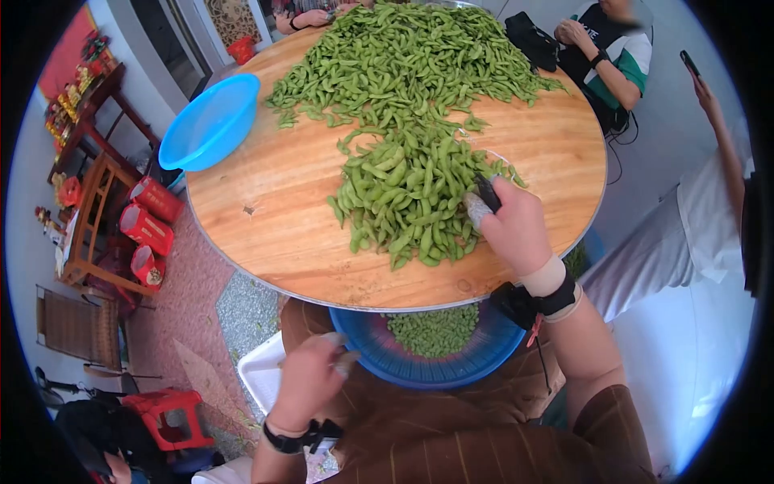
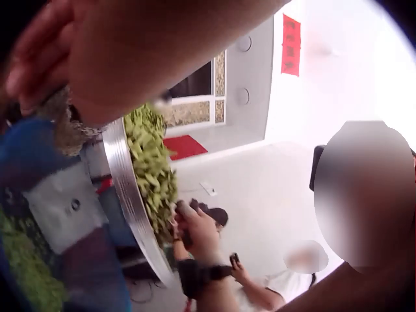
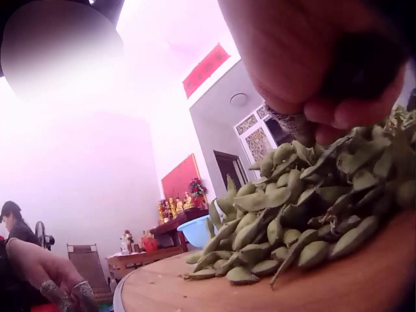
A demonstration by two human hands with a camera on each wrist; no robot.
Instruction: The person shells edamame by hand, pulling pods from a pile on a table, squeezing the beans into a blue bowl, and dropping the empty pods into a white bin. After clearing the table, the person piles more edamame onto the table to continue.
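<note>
My right hand (image 1: 520, 226) is at the right edge of a heap of green edamame pods (image 1: 403, 194) on the round wooden table (image 1: 266, 234). Its fingers curl down at the pods; grey wrapping covers a fingertip, and a dark patch shows beside it. I cannot tell whether a pod is pinched there. My left hand (image 1: 310, 375) hovers over my lap, left of a blue basin (image 1: 379, 367) holding shelled green beans (image 1: 435, 329). Its fingers are loosely bent, with grey wrapping on fingertips and nothing visible between them. In the right wrist view, the left hand (image 3: 49, 270) appears beyond the table edge.
A larger pod pile (image 1: 411, 56) covers the table's far side. An empty-looking light blue basin (image 1: 211, 121) stands at its left edge. A white tray (image 1: 262, 375) sits low beside my lap. Other people are around the table; a red stool (image 1: 169, 415) stands at lower left.
</note>
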